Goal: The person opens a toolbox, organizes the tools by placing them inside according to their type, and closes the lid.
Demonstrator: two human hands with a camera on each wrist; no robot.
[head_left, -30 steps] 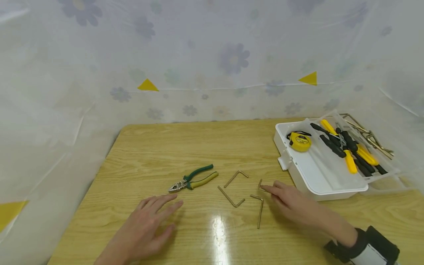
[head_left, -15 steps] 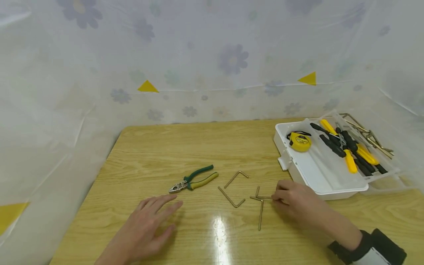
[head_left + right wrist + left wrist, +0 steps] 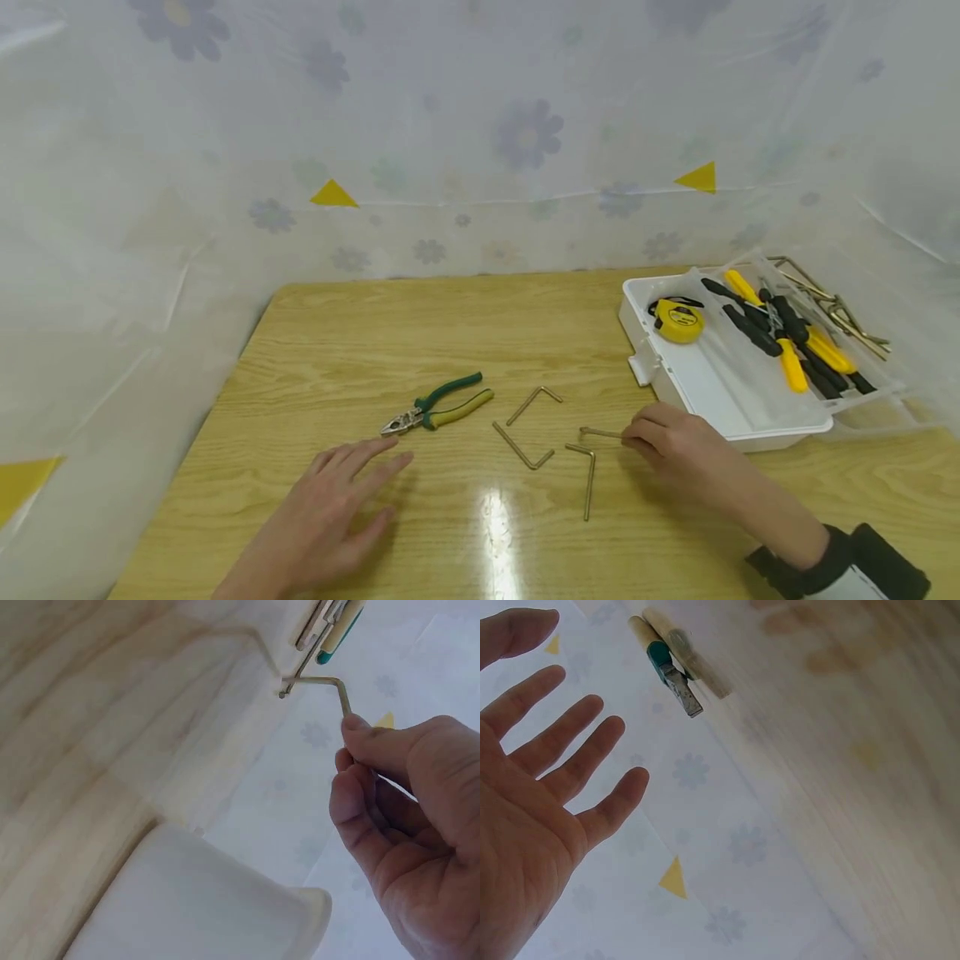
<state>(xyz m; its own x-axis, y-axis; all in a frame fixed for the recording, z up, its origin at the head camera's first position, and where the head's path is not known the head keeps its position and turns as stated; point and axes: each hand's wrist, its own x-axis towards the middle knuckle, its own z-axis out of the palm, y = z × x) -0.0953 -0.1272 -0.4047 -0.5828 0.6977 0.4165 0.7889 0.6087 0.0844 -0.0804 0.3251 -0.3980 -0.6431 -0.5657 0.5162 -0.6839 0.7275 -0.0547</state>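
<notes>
My right hand point(image 3: 678, 446) pinches the long arm of an L-shaped, brass-coloured Allen key point(image 3: 602, 432) between thumb and fingers. In the right wrist view this key's bent short arm point(image 3: 322, 680) juts out past the fingertips, close over the table. Three similar Allen keys lie to its left and in front: one at the back point(image 3: 525, 406), one in the middle point(image 3: 514, 446), one nearest point(image 3: 590, 487). My left hand point(image 3: 326, 508) hovers palm down with spread fingers and holds nothing. Just beyond its fingertips lie combination pliers point(image 3: 442, 408) with green and yellow handles.
A white toolbox point(image 3: 693, 392) stands at the right, its near corner right behind my right hand. Inside are a yellow tape measure point(image 3: 678, 322) and several black-and-yellow tools point(image 3: 793, 365). More Allen keys point(image 3: 847, 317) sit at its far side. Flowered sheeting point(image 3: 465, 142) encloses the wooden table point(image 3: 420, 325).
My right index finger first touched the Allen key; the hand then pinched its long arm and shifted it right. Its short arm, pointing away before, has now swung round. The left hand stays put.
</notes>
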